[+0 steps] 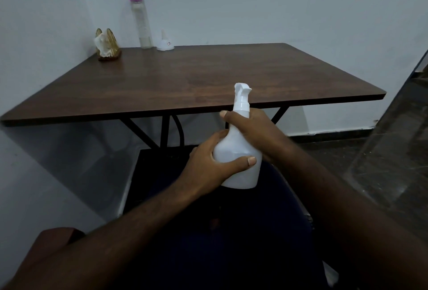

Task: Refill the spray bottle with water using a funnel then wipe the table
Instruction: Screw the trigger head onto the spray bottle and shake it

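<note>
Both hands clamp the white spray bottle (237, 150) just short of the table's (185, 81) near edge, left hand (208, 164) round its body, right hand (252, 130) at its neck, so a careless twist of the head could spill whatever remains, with the funnel (165, 41) well apart at the table's far edge.

A plain room in a home or small eatery, by the look of it. A dark wood-grain desk (185, 81) on black metal legs (165, 131) stands pushed into a corner of bare white painted walls (278, 0). At its far edge sit a napkin holder with white tissues (107, 44), a tall clear water bottle with a purple cap (141, 21) and a small white funnel (165, 41). The floor is dark polished stone (335, 150) with a matching skirting strip along the wall.
</note>
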Available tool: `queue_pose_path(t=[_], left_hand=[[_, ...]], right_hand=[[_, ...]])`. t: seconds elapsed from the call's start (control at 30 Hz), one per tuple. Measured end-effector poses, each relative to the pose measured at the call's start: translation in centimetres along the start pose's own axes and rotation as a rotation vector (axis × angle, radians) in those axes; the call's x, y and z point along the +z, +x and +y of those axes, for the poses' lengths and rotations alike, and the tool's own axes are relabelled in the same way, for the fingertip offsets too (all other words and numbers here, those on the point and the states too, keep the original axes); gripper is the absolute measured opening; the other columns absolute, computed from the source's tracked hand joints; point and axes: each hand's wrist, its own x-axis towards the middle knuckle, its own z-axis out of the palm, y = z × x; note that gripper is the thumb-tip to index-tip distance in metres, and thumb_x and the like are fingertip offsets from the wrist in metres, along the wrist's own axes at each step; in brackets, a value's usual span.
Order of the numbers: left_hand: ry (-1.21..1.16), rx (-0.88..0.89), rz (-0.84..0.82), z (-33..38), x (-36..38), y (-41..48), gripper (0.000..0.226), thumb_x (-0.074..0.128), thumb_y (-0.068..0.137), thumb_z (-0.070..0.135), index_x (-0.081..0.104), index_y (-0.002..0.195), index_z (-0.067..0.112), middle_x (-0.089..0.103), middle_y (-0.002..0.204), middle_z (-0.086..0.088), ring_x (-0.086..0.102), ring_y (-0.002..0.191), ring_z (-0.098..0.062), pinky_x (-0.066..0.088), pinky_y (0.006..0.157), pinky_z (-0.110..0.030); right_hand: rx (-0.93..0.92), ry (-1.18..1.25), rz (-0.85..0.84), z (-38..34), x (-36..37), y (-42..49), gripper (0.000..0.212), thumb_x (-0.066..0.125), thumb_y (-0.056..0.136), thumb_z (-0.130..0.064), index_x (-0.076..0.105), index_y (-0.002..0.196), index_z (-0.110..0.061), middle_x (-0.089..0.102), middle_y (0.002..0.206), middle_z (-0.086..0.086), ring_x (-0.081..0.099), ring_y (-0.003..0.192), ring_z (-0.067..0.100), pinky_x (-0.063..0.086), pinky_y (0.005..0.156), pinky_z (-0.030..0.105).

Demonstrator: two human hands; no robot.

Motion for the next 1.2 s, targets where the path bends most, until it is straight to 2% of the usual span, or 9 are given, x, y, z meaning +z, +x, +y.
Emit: queue_pose_path(t=[0.13,0.33,0.53,0.8,1.07,1.2], left_hand=[[-0.036,0.016,-0.001,0.41,-0.16,0.07,0.071,0.079,0.061,0.063,0.056,0.123,0.038,0.069,0.111,0.015,0.068,0.097,-0.005,0.059,0.081,-0.038],[-0.011,-0.004,-0.008,0.07,-0.04,-0.03,0.076,0.08,0.058,0.064,0.055,0.125,0.036,0.069,0.111,0.013,0.068,0.096,-0.005,0.059,0.08,-0.038],[-0.031,-0.019,-0.007,-0.07,-0.01,0.08,0.078,0.08,0.059,0.064,0.054,0.127,0.036,0.069,0.112,0.013,0.068,0.097,-0.006,0.059,0.081,-0.039],[-0.023,-0.013,-0.017,0.05,0.0,-0.06,0.079,0.082,0.059,0.062,0.053,0.128,0.036,0.068,0.114,0.012,0.068,0.099,-0.007,0.059,0.081,-0.039],[-0.051,-0.014,-0.022,0.4,-0.17,0.06,0.078,0.08,0.061,0.061,0.053,0.129,0.035,0.068,0.115,0.01,0.068,0.1,-0.009,0.058,0.082,-0.041],[-0.05,-0.022,-0.025,0.29,0.01,0.01,0.079,0.082,0.06,0.06,0.054,0.129,0.034,0.068,0.116,0.009,0.068,0.101,-0.01,0.058,0.083,-0.041]], right_hand=[[-0.007,-0.005,0.011,-0.24,0.16,0.07,0.039,0.071,0.078,-0.055,0.055,0.063,-0.023,0.059,0.054,-0.009,0.062,0.053,0.006,0.048,0.05,0.018],[-0.046,-0.088,0.095,-0.19,-0.01,-0.21,0.036,0.072,0.084,-0.039,0.054,0.061,-0.018,0.058,0.05,-0.008,0.06,0.047,0.004,0.043,0.043,0.014],[-0.01,-0.05,0.012,-0.52,-0.06,-0.23,0.03,0.074,0.082,-0.038,0.058,0.068,-0.017,0.062,0.056,-0.007,0.064,0.053,0.007,0.047,0.047,0.015],[-0.048,-0.091,0.073,-0.67,-0.12,-0.38,0.025,0.072,0.083,-0.031,0.059,0.068,-0.016,0.063,0.059,-0.004,0.064,0.053,0.007,0.047,0.046,0.016],[-0.012,-0.027,-0.024,-0.76,-0.04,-0.14,0.029,0.074,0.08,-0.041,0.059,0.072,-0.018,0.062,0.061,-0.005,0.064,0.058,0.01,0.05,0.055,0.021],[-0.018,-0.061,0.005,-0.73,-0.26,-0.21,0.026,0.075,0.08,-0.032,0.064,0.076,-0.008,0.066,0.065,0.002,0.067,0.059,0.013,0.052,0.052,0.021]])
